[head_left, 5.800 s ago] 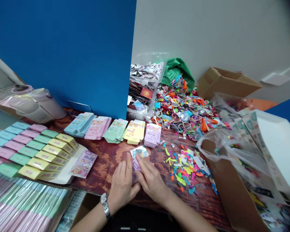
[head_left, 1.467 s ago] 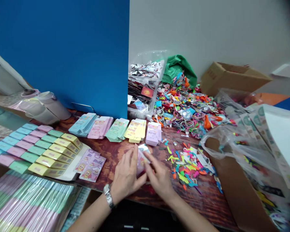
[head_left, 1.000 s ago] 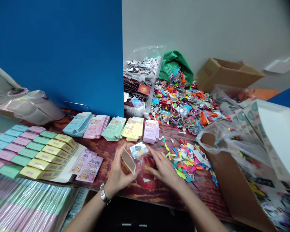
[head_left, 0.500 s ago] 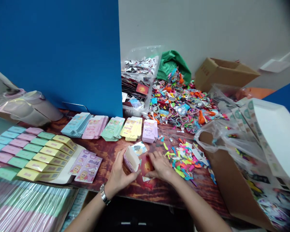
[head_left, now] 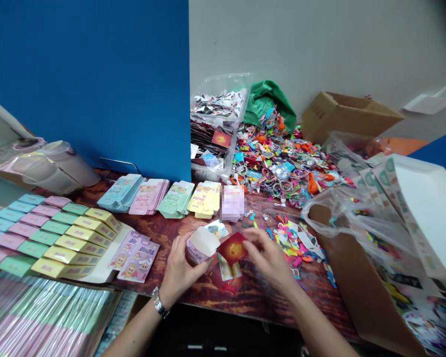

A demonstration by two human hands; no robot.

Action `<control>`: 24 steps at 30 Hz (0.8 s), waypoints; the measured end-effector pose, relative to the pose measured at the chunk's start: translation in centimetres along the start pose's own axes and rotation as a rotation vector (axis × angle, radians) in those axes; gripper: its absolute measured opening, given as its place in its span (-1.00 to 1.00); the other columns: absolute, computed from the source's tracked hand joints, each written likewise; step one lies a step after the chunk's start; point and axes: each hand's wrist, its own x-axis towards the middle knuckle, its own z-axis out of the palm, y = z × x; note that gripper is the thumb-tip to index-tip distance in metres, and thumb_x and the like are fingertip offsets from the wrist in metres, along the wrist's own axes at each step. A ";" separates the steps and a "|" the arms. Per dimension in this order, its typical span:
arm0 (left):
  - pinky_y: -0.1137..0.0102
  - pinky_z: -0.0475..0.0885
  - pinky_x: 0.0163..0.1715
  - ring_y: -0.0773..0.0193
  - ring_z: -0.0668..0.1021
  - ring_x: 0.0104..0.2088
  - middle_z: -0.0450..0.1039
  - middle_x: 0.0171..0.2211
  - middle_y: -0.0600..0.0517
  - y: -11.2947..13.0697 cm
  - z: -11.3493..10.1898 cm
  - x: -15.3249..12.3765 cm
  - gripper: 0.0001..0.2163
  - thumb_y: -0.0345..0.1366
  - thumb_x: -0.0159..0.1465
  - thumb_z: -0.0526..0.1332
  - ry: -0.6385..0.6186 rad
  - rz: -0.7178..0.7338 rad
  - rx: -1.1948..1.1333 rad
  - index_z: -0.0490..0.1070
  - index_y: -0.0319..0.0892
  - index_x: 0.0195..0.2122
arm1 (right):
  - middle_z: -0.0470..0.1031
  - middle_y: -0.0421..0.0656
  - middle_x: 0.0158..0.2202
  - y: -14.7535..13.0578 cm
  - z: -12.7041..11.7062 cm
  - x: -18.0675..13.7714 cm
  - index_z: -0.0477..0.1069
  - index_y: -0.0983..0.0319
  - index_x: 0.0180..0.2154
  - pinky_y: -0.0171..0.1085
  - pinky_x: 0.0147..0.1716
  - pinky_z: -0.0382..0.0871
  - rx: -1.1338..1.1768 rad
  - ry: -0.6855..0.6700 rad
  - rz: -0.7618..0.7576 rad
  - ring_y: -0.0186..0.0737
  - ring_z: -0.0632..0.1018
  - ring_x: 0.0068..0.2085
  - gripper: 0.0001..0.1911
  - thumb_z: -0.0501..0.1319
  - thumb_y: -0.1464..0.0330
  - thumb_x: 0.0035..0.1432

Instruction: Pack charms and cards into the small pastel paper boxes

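Note:
My left hand (head_left: 181, 267), with a wristwatch, grips a small pink-and-white paper carton (head_left: 202, 244) whose open flap points up and right. My right hand (head_left: 269, 260) pinches a red printed card (head_left: 232, 248) just to the right of the carton, the two apart. Below the red card lies a small picture card (head_left: 226, 267) on the wooden table (head_left: 252, 297). Another picture card (head_left: 217, 229) sits just behind the carton. Left of my left hand lie flat pink printed carton blanks (head_left: 134, 260).
Rows of folded pastel cartons (head_left: 59, 238) and several stacks (head_left: 148, 197) line the table. Behind stand a plastic tub of foil packets (head_left: 219, 106) and a heap of colourful small pieces (head_left: 282, 166). A plastic bag (head_left: 338, 213) and cardboard sheet (head_left: 367, 292) lie right.
The carton has turned in my left hand, its opening now facing up. My right hand has lifted the red card and moved right, and a small picture card now shows below it.

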 end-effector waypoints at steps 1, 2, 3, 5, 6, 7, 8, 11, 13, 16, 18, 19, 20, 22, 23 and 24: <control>0.18 0.43 -0.09 0.06 0.49 -0.08 0.38 -0.08 -0.09 0.0 0.1 0.0 -0.47 -0.16 0.09 0.35 -0.004 0.014 0.025 0.22 -0.14 0.05 | 0.50 -0.14 -0.23 -0.5 -0.4 0.0 0.30 0.15 -0.03 -0.24 -0.25 0.44 0.104 0.142 -0.007 -0.21 0.55 -0.24 -0.79 0.10 0.30 0.31; 0.18 0.44 -0.09 0.06 0.49 -0.09 0.39 -0.09 -0.10 0.0 0.2 0.0 -0.49 -0.16 0.10 0.34 -0.017 0.030 0.048 0.23 -0.14 0.04 | 0.50 -0.13 -0.19 -1.0 -0.7 0.0 0.32 0.14 -0.03 -0.24 -0.23 0.45 0.175 0.273 -0.026 -0.21 0.55 -0.21 -0.79 0.13 0.30 0.29; 0.17 0.44 -0.09 0.05 0.49 -0.09 0.39 -0.09 -0.10 0.1 0.4 -0.1 -0.51 -0.16 0.11 0.33 -0.034 0.047 0.066 0.23 -0.14 0.03 | 0.50 -0.13 -0.16 -1.5 -0.7 0.0 0.34 0.14 -0.05 -0.24 -0.22 0.46 0.207 0.367 -0.055 -0.21 0.55 -0.20 -0.80 0.15 0.31 0.28; 0.15 0.44 -0.08 0.04 0.49 -0.08 0.40 -0.09 -0.11 0.2 0.8 -0.2 -0.52 -0.14 0.13 0.31 -0.065 0.078 0.083 0.23 -0.15 0.04 | 0.51 -0.14 -0.16 -2.4 -0.2 0.1 0.40 0.11 -0.08 -0.23 -0.19 0.45 0.168 0.400 -0.143 -0.21 0.55 -0.17 -0.82 0.17 0.36 0.27; 0.14 0.44 -0.07 0.03 0.49 -0.07 0.40 -0.09 -0.12 0.2 1.0 -0.3 -0.51 -0.13 0.14 0.31 -0.076 0.088 0.084 0.23 -0.15 0.05 | 0.52 -0.15 -0.17 -2.7 0.3 0.1 0.41 0.10 -0.08 -0.23 -0.18 0.44 0.121 0.355 -0.191 -0.21 0.54 -0.17 -0.81 0.16 0.38 0.27; 0.13 0.44 -0.06 0.02 0.49 -0.06 0.40 -0.08 -0.12 0.3 1.3 -0.4 -0.49 -0.12 0.14 0.31 -0.082 0.095 0.083 0.22 -0.15 0.06 | 0.53 -0.16 -0.18 -2.9 0.9 0.1 0.42 0.09 -0.06 -0.22 -0.17 0.44 0.066 0.290 -0.238 -0.21 0.54 -0.17 -0.79 0.15 0.41 0.27; 0.12 0.44 -0.06 0.01 0.49 -0.05 0.40 -0.07 -0.13 0.3 1.6 -0.6 -0.47 -0.11 0.13 0.31 -0.082 0.103 0.081 0.21 -0.16 0.08 | 0.54 -0.15 -0.20 -3.1 1.5 -0.1 0.42 0.09 -0.05 -0.21 -0.17 0.43 0.008 0.235 -0.283 -0.21 0.53 -0.18 -0.76 0.14 0.43 0.28; 0.12 0.44 -0.06 0.00 0.49 -0.04 0.39 -0.05 -0.14 0.2 2.6 -0.9 -0.44 -0.15 0.12 0.30 -0.092 0.115 0.089 0.19 -0.18 0.11 | 0.50 -0.10 -0.19 -3.2 2.7 -0.8 0.48 0.11 -0.09 -0.17 -0.17 0.43 -0.156 0.164 -0.394 -0.17 0.50 -0.15 -0.79 0.14 0.39 0.27; 0.13 0.45 -0.07 0.01 0.49 -0.05 0.39 -0.05 -0.13 0.1 3.1 -1.0 -0.43 -0.15 0.12 0.29 -0.116 0.118 0.089 0.18 -0.18 0.12 | 0.47 -0.07 -0.14 -2.9 2.5 -1.5 0.51 0.13 -0.14 -0.16 -0.14 0.42 -0.198 0.151 -0.407 -0.15 0.48 -0.12 -0.82 0.17 0.32 0.26; 0.13 0.44 -0.07 0.01 0.49 -0.06 0.38 -0.07 -0.13 0.2 3.5 -0.8 -0.40 -0.07 0.12 0.30 -0.143 0.113 0.083 0.18 -0.17 0.13 | 0.50 -0.09 -0.17 -0.9 0.1 -2.5 0.48 0.16 -0.10 -0.23 -0.12 0.42 -0.175 0.168 -0.272 -0.21 0.51 -0.12 -0.78 0.11 0.31 0.30; 0.14 0.44 -0.08 0.02 0.49 -0.07 0.38 -0.07 -0.12 0.0 3.5 -0.7 -0.39 -0.03 0.12 0.29 -0.148 0.115 0.083 0.18 -0.17 0.13 | 0.54 -0.11 -0.20 1.7 -2.7 -3.2 0.46 0.17 -0.09 -0.26 -0.13 0.41 -0.256 0.228 -0.084 -0.22 0.53 -0.14 -0.76 0.06 0.32 0.32; 0.14 0.44 -0.08 0.02 0.49 -0.07 0.38 -0.07 -0.12 -0.1 3.4 -0.7 -0.39 -0.03 0.13 0.28 -0.154 0.117 0.085 0.18 -0.16 0.14 | 0.55 -0.10 -0.18 3.3 -4.2 -3.5 0.46 0.18 -0.10 -0.27 -0.12 0.41 -0.350 0.264 0.049 -0.21 0.54 -0.13 -0.75 0.05 0.31 0.32; 0.14 0.45 -0.08 0.02 0.49 -0.07 0.39 -0.06 -0.12 -0.3 3.5 -0.6 -0.39 -0.02 0.13 0.28 -0.156 0.125 0.088 0.18 -0.16 0.14 | 0.55 -0.11 -0.15 5.0 -5.6 -3.8 0.47 0.18 -0.10 -0.29 -0.11 0.41 -0.470 0.281 0.191 -0.22 0.54 -0.13 -0.74 0.04 0.30 0.32; 0.15 0.46 -0.11 0.02 0.50 -0.08 0.39 -0.06 -0.13 -0.7 3.6 -0.6 -0.37 0.01 0.11 0.29 -0.144 0.148 0.100 0.19 -0.16 0.13 | 0.55 -0.06 -0.14 8.3 -8.3 -4.1 0.48 0.22 -0.11 -0.23 -0.10 0.40 -0.560 0.312 0.312 -0.14 0.55 -0.13 -0.73 0.06 0.32 0.28; 0.16 0.47 -0.13 0.01 0.51 -0.09 0.40 -0.07 -0.13 -1.0 3.7 -0.7 -0.36 0.02 0.10 0.29 -0.137 0.156 0.108 0.20 -0.16 0.13 | 0.54 -0.02 -0.12 9.8 -9.4 -4.2 0.47 0.25 -0.08 -0.19 -0.09 0.40 -0.603 0.328 0.366 -0.11 0.55 -0.12 -0.71 0.05 0.34 0.27; 0.17 0.47 -0.14 0.01 0.51 -0.10 0.40 -0.07 -0.13 -1.1 3.8 -0.7 -0.36 0.03 0.09 0.29 -0.134 0.160 0.115 0.20 -0.17 0.13 | 0.53 0.03 -0.10 11.0 -10.2 -4.2 0.45 0.29 -0.04 -0.15 -0.09 0.40 -0.639 0.340 0.411 -0.07 0.55 -0.12 -0.68 0.05 0.35 0.26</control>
